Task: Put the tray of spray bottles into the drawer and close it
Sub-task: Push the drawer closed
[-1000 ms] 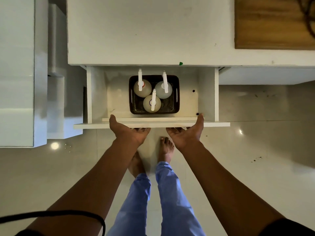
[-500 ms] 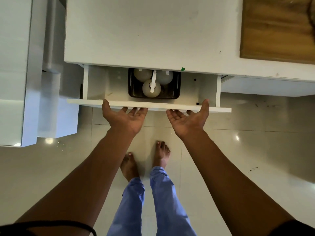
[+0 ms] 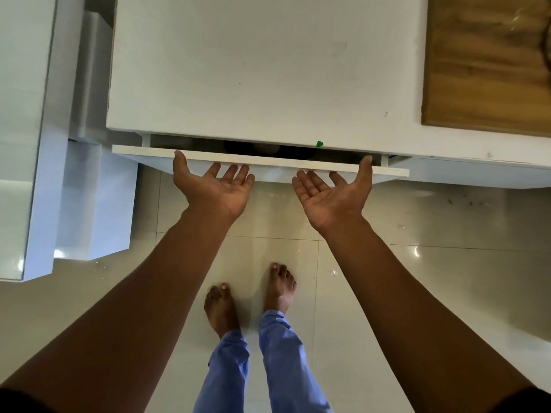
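Left hand [image 3: 215,189] and right hand [image 3: 331,193] spread, palms up, fingertips against drawer front [image 3: 268,162]. Drawer nearly shut; narrow dark gap left under white countertop [image 3: 262,70]. Tray of spray bottles [image 3: 262,148] inside, barely visible. Remaining: final push.

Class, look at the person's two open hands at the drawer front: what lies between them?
In the head view, only the white drawer front spans the gap between the left hand and the right hand, with bare floor tile below it.
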